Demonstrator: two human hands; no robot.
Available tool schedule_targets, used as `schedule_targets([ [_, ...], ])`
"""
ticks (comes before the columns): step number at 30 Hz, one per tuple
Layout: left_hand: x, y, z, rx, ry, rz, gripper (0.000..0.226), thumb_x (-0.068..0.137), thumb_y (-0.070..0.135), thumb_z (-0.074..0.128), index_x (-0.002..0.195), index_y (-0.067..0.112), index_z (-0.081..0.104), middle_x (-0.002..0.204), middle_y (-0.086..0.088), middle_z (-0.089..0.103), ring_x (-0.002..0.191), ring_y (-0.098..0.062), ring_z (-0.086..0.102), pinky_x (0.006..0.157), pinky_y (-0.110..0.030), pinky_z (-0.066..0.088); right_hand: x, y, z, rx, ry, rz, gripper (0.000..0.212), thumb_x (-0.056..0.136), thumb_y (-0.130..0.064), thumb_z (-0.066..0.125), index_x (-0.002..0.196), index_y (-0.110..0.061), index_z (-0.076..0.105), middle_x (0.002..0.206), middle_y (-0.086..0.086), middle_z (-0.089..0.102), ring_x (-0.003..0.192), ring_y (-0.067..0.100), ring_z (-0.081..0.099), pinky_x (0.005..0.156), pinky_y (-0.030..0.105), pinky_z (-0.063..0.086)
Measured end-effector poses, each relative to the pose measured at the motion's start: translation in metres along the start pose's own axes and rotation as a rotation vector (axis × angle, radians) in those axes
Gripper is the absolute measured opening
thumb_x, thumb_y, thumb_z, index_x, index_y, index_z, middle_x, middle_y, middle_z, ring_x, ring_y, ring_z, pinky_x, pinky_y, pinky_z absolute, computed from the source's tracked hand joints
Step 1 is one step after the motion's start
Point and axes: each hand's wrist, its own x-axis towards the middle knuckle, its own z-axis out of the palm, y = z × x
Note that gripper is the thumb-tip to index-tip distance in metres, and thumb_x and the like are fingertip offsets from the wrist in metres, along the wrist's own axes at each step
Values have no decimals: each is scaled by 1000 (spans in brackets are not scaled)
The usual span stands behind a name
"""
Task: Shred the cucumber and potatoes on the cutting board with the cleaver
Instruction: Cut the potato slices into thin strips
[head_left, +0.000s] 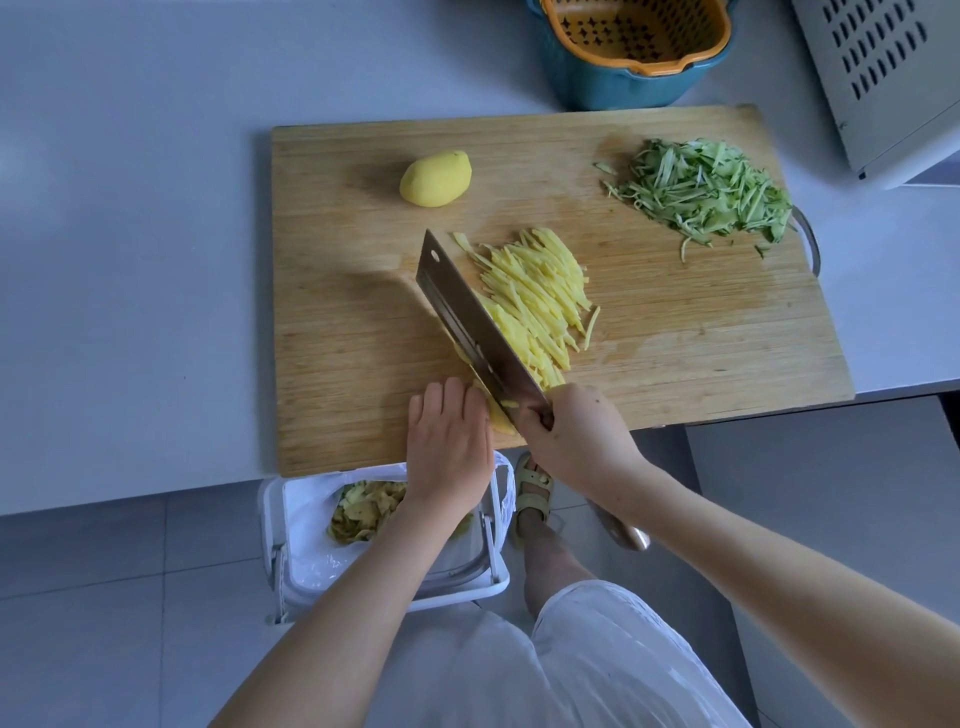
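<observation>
A wooden cutting board (675, 338) lies on the white counter. My right hand (576, 436) grips the cleaver (467, 322) by its handle, blade edge down across yellow potato slices (498, 415) near the board's front edge. My left hand (449, 441) rests on those slices with fingers curled, knuckles against the blade's left side. A pile of potato shreds (540, 291) lies to the right of the blade. A whole peeled potato (436, 178) sits at the board's back left. Green cucumber shreds (701, 192) are heaped at the back right.
A blue tub holding an orange strainer basket (634, 47) stands behind the board. A grey vented appliance (883, 78) is at the far right. On the floor below the counter edge is a white bin (384, 545) with peels, beside my sandalled foot (532, 493).
</observation>
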Motion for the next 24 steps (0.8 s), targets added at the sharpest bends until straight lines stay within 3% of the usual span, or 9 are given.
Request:
schedule_targets([
  [8, -1, 1, 0, 28, 10, 4, 10, 81, 12, 39, 76, 10, 48, 75, -9, 47, 70, -25, 37, 65, -37, 25, -3, 1, 4, -31, -21, 8, 37, 91, -20, 44, 56, -9, 36, 52, 7, 38, 47, 21, 31, 44, 25, 22],
  [24, -3, -2, 2, 35, 27, -2, 13, 83, 7, 40, 74, 9, 49, 71, -9, 45, 64, -25, 39, 64, -34, 24, 6, -15, -1, 36, 8, -18, 43, 91, -18, 46, 52, -12, 28, 46, 2, 27, 43, 18, 23, 43, 25, 17],
])
